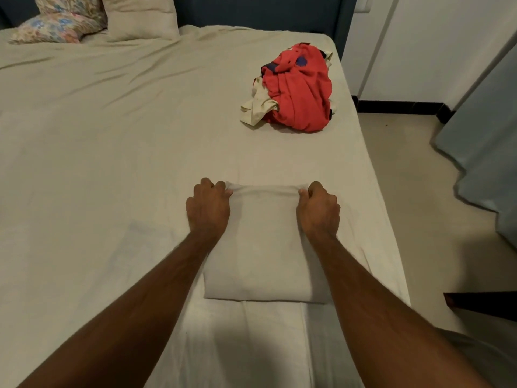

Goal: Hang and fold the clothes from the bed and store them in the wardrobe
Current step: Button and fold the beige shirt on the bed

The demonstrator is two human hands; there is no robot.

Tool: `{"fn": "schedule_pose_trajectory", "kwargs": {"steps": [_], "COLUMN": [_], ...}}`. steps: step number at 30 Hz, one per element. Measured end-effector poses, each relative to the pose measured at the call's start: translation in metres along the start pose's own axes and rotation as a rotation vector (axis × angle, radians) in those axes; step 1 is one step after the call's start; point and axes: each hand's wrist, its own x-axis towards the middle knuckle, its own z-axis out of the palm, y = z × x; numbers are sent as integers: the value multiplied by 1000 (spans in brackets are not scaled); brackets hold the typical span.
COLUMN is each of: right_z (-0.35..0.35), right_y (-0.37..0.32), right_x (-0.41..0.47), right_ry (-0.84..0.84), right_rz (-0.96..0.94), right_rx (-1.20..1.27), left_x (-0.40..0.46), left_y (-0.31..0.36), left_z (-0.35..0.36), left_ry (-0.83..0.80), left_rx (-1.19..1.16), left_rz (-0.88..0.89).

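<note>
So there's a pale folded cloth (263, 247) lying flat on the bed (112, 163), near the bed's right edge and close to the person, folded into a neat rectangle. Both hands are on its far edge: the left hand (208, 208) pinches the far left corner and the right hand (317, 210) pinches the far right corner, fingers curled and clamped on the fabric at each end, with the edge stretched straight between them. Both bare forearms run down along either side of the cloth. Further up the bed, well apart from the cloth and also near the right edge, sits a crumpled heap of clothes (296, 88), mostly a red piece with dark blue bits, plus something cream poking out on its left side. The bed is covered with a pale, slightly wrinkled sheet. Up at the head end, far left, there's a floral pillow (56, 26) and a plain cream pillow (140, 18) just beside it, leaning on a dark blue headboard (251, 9). To the right of the bed you get a light floor (405, 169), a white wall (405, 51) with a dark skirting strip along its base, and a grey-blue panel (486, 135) at the far right, can't tell if it's a door or the wardrobe.
</note>
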Motion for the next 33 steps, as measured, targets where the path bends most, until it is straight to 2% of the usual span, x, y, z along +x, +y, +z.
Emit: {"fn": "schedule_pose_trajectory", "kwargs": {"steps": [5, 8, 11, 13, 16, 20, 25, 27, 29, 31, 33], "right_z": [11, 13, 9, 0, -24, -73, -149, -169, -174, -158, -128], "right_y": [4, 12, 15, 16, 17, 14, -10, -15, -14, -4, 14], "right_x": [-10, -11, -8, -1, 11, 8, 14, 6, -13, -41, -75], "right_ry": [186, 252, 74, -66, -255, -184, 4, 21, 22, -23, -104], "right_rz": [13, -16, -20, -4, 100, 28, -169, -257, -371, -459, -537], "right_rx": [72, 92, -12, 16, 417, 872, 1118, 1122, 1023, 883, 740], "left_x": [-2, -3, 3, 11, 21, 31, 53, 55, 47, 27, 0], "left_y": [0, -5, -8, -10, -12, 10, 51, 58, 53, 31, -8], "left_z": [8, 4, -4, -13, -32, -74, -138, -159, -165, -150, -118], "left_ry": [-32, -58, -204, -350, -473, -400, -212, -152, -128, -135, -171], "left_rx": [-24, -44, -114, -255, -620, -983, -1107, -1113, -1123, -1051, -864], "left_rz": [-111, -112, -75, -85, -63, 66, 279, 333, 326, 206, 135]}}
